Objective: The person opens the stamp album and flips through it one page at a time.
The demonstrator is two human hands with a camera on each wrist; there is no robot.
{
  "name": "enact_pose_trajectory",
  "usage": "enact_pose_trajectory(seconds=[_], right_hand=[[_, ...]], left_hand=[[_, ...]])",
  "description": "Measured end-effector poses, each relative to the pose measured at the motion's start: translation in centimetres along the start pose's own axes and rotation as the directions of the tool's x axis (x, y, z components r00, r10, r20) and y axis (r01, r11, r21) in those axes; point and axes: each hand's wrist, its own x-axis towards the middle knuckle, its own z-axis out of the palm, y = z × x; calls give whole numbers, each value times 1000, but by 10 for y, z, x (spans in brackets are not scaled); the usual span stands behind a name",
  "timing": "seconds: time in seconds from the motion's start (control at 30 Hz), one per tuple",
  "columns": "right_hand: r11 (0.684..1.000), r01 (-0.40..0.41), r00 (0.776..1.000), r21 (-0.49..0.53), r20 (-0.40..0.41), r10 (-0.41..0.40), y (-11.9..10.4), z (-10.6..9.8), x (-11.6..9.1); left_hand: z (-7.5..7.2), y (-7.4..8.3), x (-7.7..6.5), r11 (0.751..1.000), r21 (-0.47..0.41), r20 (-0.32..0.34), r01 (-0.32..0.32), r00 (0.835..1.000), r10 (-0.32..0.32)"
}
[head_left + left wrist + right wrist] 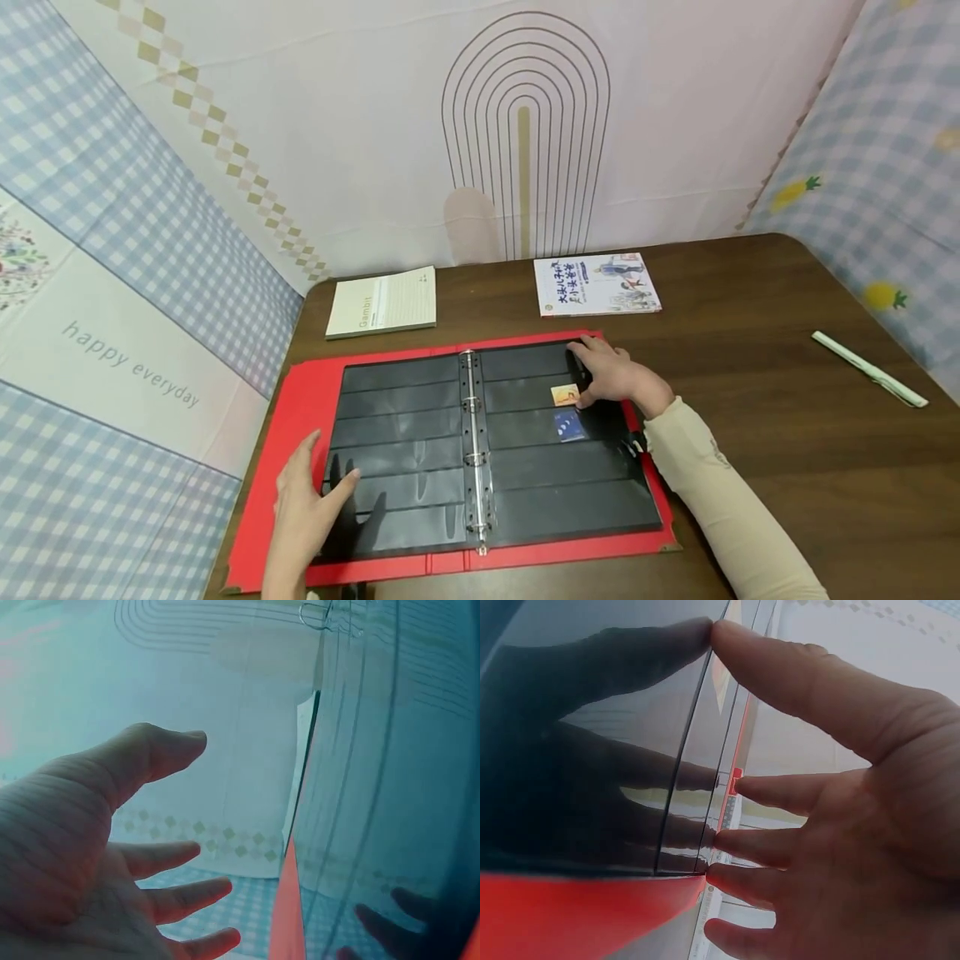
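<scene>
A red ring binder lies spread on the table, with black glossy pocket pages on both sides of its metal rings. On the right page a small yellow stamp-like card sits above a blue one. My right hand rests at that page's upper right, fingers spread, its thumb tip touching the glossy surface beside the yellow card. A small red patch shows at one fingertip. Over the left page's outer edge, my left hand hovers with fingers apart, holding nothing.
Behind the binder are a cream notebook at left and a white picture book at right. A pale green pen-like stick lies far right. Patterned cloth hangs along the table's back and sides.
</scene>
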Motion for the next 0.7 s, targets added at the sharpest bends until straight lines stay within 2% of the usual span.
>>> enact_pose_trajectory(seconds=[0.23,0.47,0.57,0.7], right_hand=[[1000,-22,1000,-10,15,22,0,3,-1],[999,-30,999,-32,31,31,-2,2,-2],[999,-33,999,-34,37,35,-3,2,-2],[999,-26,999,-29,44,27,-5,2,-2]], left_hand=[[2,18,11,991,55,2,-118,993,118],[14,34,27,963,30,37,-269,963,267],[22,38,31,957,20,80,-289,955,286],[31,41,35,958,26,136,-284,951,278]])
